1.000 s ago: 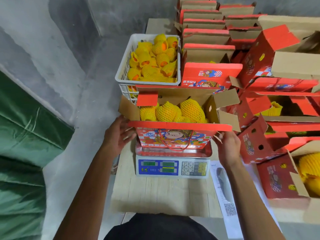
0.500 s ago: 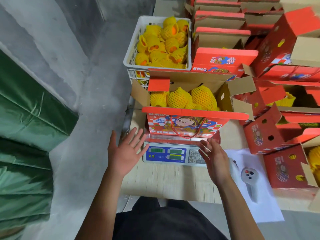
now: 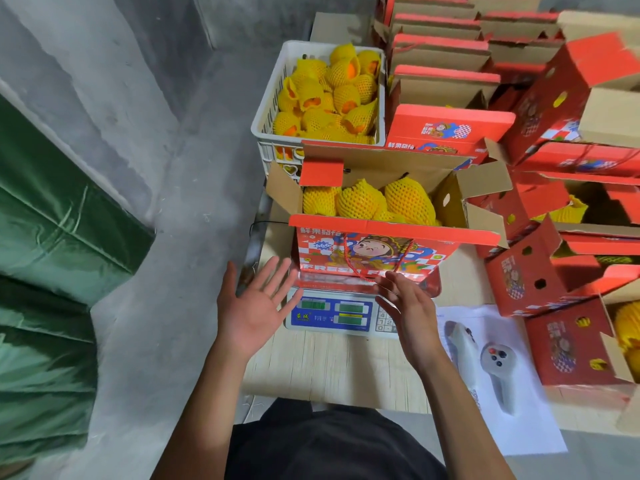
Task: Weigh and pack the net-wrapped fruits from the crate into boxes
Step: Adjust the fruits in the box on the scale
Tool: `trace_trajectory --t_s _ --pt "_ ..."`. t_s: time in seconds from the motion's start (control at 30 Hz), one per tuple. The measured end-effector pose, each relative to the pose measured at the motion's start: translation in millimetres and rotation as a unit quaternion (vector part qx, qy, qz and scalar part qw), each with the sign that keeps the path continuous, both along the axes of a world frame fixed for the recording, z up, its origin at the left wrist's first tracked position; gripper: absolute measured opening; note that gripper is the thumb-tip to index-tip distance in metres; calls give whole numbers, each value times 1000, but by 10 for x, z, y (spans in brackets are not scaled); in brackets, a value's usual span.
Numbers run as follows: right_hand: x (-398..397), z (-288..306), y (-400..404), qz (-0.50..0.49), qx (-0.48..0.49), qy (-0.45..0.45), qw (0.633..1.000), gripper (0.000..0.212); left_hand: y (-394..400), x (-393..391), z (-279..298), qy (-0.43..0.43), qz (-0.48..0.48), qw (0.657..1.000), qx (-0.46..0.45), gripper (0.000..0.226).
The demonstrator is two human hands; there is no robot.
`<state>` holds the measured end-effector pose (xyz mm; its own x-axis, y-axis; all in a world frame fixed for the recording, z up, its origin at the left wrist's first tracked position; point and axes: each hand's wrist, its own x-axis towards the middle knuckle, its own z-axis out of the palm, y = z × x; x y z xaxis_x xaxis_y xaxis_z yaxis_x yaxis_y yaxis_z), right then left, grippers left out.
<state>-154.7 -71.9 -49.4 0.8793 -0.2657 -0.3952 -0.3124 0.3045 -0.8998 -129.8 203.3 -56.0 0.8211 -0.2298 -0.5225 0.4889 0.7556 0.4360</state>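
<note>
Both hands, left hand (image 3: 251, 311) and right hand (image 3: 410, 311), hover with fingers spread, off the fruit-filled box (image 3: 374, 252) so the scale (image 3: 341, 313) reads true.

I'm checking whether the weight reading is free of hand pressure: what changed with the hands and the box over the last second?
Both hands let go of the box: the left hand and right hand pulled back toward the person and now hover open, clear of it, in front of the scale. The open fruit box stayed on the scale, still filled with net-wrapped fruits; the crate is unchanged.
</note>
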Motion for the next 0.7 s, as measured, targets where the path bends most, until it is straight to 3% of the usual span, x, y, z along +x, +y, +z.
trace_trajectory --t_s 0.23,0.37,0.5,0.6,0.7 --pt "43 371 92 61 -52 -54 995 32 -14 54 14 -16 8 1000 -22 78" --pt "121 893 89 143 -71 -70 985 34 -28 96 13 -27 13 999 -27 76" --pt "283 1532 16 199 -152 -119 961 24 -52 137 45 -33 15 999 -21 74" --pt "589 1929 -10 226 -264 -169 922 9 -78 137 78 -32 16 999 -23 73" --pt "1058 2082 15 244 -465 -208 825 10 -88 137 93 -25 19 999 -25 72"
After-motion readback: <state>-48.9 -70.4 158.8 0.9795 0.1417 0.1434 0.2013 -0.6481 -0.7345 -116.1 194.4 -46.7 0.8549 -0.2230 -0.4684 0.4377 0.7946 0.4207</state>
